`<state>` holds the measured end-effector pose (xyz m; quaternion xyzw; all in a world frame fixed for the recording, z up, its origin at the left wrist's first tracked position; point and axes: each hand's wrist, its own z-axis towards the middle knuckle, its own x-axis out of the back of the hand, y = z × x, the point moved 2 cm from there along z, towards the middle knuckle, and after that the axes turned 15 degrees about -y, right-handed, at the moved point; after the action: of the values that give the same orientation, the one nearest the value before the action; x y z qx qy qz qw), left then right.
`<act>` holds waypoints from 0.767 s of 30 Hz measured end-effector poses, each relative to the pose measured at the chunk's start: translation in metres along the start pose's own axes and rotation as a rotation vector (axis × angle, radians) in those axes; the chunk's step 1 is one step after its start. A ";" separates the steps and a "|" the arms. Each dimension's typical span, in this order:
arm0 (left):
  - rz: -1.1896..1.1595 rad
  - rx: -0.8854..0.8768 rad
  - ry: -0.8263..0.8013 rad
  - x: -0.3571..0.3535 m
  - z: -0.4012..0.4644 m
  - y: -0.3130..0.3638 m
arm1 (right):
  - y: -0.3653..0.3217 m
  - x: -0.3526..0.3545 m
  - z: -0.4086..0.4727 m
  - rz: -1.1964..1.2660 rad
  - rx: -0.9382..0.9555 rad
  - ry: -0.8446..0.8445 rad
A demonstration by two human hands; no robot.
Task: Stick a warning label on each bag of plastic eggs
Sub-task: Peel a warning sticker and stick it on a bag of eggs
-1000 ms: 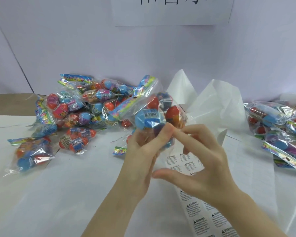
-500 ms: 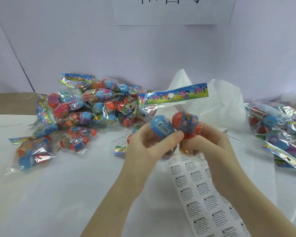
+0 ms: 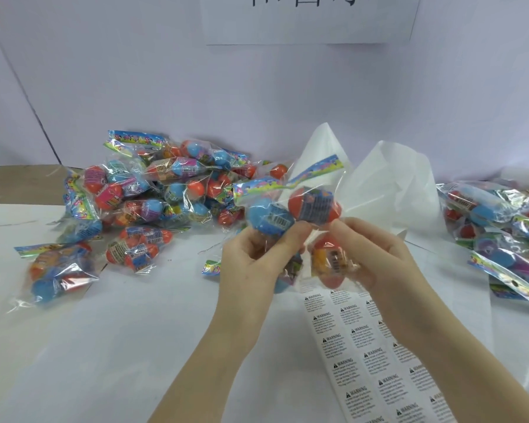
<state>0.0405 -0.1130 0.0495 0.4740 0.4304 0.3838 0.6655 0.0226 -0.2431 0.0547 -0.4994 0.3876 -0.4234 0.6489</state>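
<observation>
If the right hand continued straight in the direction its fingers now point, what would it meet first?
The right hand points up-left, towards the left hand. It already pinches the clear plastic bag of coloured eggs, so probably that bag, then the left hand's fingertips; depth is unclear.

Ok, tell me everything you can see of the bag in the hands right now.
The bag is clear crinkly plastic with a colourful printed header strip across its top, tilted up to the right. Inside show a blue egg and a red egg side by side, both with barcode stickers, and more eggs lower down. It is held above the label sheet, gripped by the left hand and the right hand. No warning label is visible on it.
</observation>
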 end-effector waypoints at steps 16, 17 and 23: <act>0.340 -0.003 0.218 0.020 0.005 -0.007 | 0.001 0.013 0.002 0.061 -0.177 0.226; 0.499 -0.017 0.275 0.025 0.005 -0.008 | 0.002 0.013 0.001 0.024 -0.227 0.200; 1.313 0.375 0.259 0.053 0.012 -0.034 | -0.007 0.022 0.002 0.371 0.238 0.388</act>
<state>0.0727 -0.0767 0.0075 0.6933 0.1896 0.6798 0.1457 0.0306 -0.2639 0.0607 -0.2500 0.5367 -0.4278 0.6829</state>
